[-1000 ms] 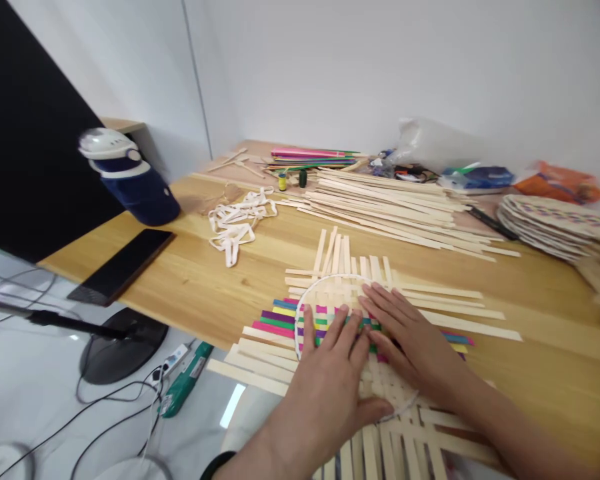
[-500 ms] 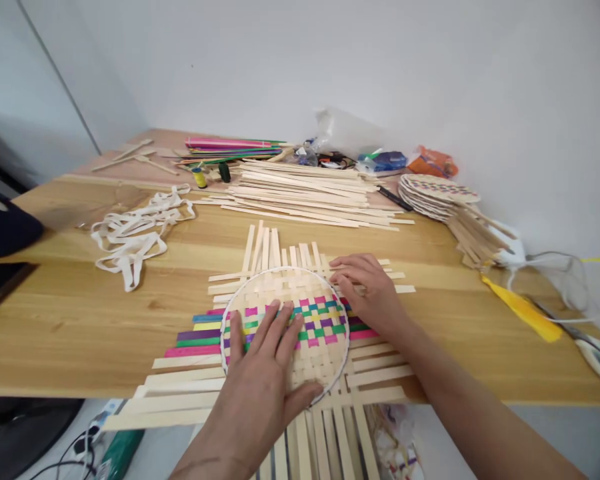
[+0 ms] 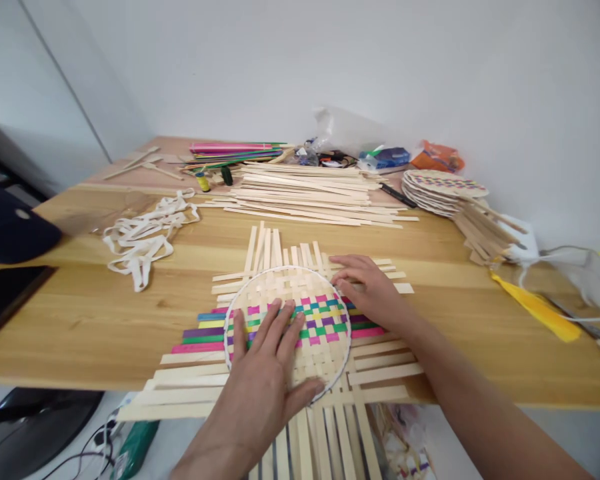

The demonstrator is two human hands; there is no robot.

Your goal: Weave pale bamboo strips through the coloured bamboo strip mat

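Observation:
A woven mat of pale and coloured strips lies at the table's front edge, with a white-edged ring on top. Strip ends stick out all round, some hanging over the front edge. My left hand lies flat with fingers spread on the weave inside the ring. At the ring's upper right, my right hand has its fingers bent together at the rim, near the strip ends; what its fingertips pinch, if anything, is too small to tell.
Loose pale strips lie behind the mat, white tape to the left. At the right are stacked woven fans and a yellow tassel. A dark phone-like slab and a dark cap sit far left.
The view has shifted slightly to the left. My right hand's fingers have drawn closer together at the ring's edge; my left hand stays on the weave.

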